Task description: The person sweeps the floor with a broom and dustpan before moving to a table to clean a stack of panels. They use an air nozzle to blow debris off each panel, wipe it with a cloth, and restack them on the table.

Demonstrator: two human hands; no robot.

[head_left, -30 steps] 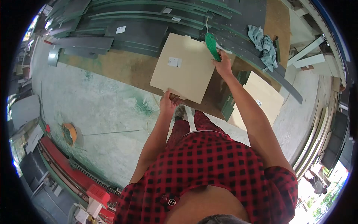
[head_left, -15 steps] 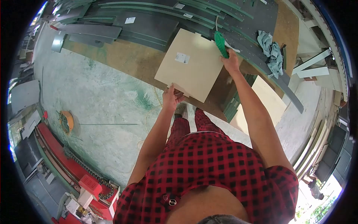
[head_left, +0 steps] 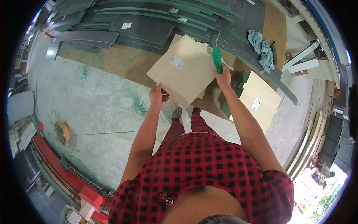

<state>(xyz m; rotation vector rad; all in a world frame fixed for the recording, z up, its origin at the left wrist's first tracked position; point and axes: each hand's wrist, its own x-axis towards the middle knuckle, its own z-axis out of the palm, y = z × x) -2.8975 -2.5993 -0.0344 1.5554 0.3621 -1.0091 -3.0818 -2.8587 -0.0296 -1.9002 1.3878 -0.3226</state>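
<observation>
A square beige panel (head_left: 194, 61) with a white label (head_left: 177, 62) lies tilted over another beige panel (head_left: 174, 39), whose edges show beneath it. My left hand (head_left: 158, 98) pinches the near left edge of the upper panel, thumb on top and fingers partly hidden below. At the panel's right corner, my right hand (head_left: 223, 77) is closed around a green air blow gun (head_left: 217, 59), its thin nozzle pointing away from me. A white part of the gun sticks out to the right of the fingers.
Stacked dark green-edged boards (head_left: 145, 31) cover the far side of the brown work surface (head_left: 100, 61). A grey-blue cloth (head_left: 262, 50) lies crumpled at the right. Another labelled beige stack (head_left: 261, 97) stands beside my right forearm. Red machinery (head_left: 56, 160) is at lower left; an orange ring (head_left: 63, 132) lies on the floor.
The upper panel has turned clockwise and come toward me and left, exposing edges of the panel below. Both hands moved with it; the blow gun stays in my right hand.
</observation>
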